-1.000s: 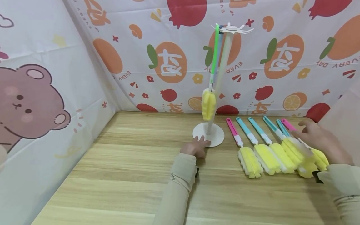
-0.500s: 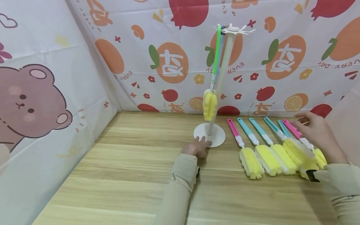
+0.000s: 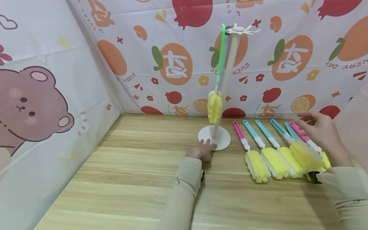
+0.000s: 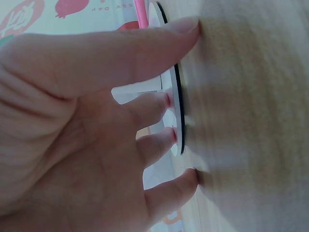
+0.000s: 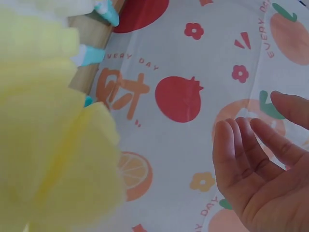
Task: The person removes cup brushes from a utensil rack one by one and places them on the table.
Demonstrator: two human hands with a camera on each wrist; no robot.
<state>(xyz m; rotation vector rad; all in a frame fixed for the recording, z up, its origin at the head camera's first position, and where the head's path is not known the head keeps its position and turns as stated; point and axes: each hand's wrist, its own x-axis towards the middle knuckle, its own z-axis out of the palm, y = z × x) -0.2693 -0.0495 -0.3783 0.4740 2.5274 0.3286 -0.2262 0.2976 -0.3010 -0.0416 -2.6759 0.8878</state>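
My left hand [image 3: 201, 150] rests at the front of the white round base [image 3: 222, 139] of an upright stand; in the left wrist view its fingertips [image 4: 166, 99] touch the base edge. A sponge brush with a green handle [image 3: 220, 52] and yellow head [image 3: 214, 108] hangs from the stand's hooked top [image 3: 240, 30], with a blue handle [image 3: 226, 44] behind it. My right hand [image 3: 322, 131] is over the pink-handled sponge brush [image 3: 299, 129] at the row's right end. In the right wrist view the right hand's fingers [image 5: 246, 159] are loosely bent, holding nothing.
Several more sponge brushes lie side by side on the wooden table [image 3: 120, 179], including a pink-handled one [image 3: 241, 135] at the left end and teal-handled ones [image 3: 265, 132] beside it. A fruit-print cloth [image 3: 138, 86] hangs behind; a bear-print cloth [image 3: 31, 102] stands at the left.
My right hand has moved slightly left and away from me over the pink handle, uncovering more of it. My left hand stays at the base. The head view shifted slightly.
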